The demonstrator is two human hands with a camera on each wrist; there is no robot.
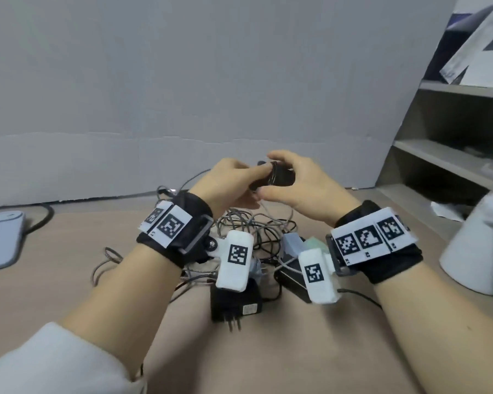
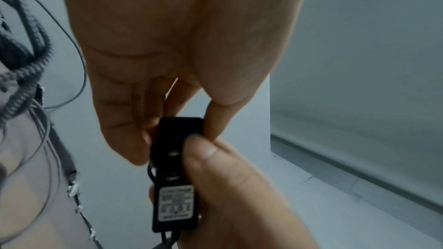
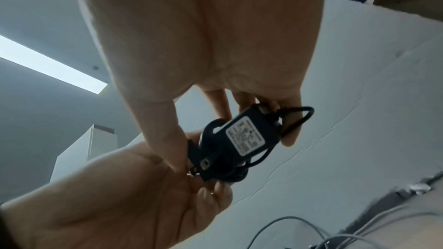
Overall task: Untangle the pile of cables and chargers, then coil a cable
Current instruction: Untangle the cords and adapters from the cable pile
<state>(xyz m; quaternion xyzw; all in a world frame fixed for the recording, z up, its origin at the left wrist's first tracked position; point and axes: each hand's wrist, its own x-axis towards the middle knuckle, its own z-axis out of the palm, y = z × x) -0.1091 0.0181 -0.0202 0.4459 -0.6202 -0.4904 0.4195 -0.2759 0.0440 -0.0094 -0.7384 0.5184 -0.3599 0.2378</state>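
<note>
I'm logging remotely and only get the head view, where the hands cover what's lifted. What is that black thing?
Observer: A small black charger with a white printed label, clear in the left wrist view.
Operator: Are both hands on it?
Observer: Yes. The right wrist view shows the right hand pinching its body, and the left hand gripping the end nearest it.
Operator: Is its own cable loose?
Observer: The right wrist view shows a thin black cable looping from the charger's far end and passing round its body.
</note>
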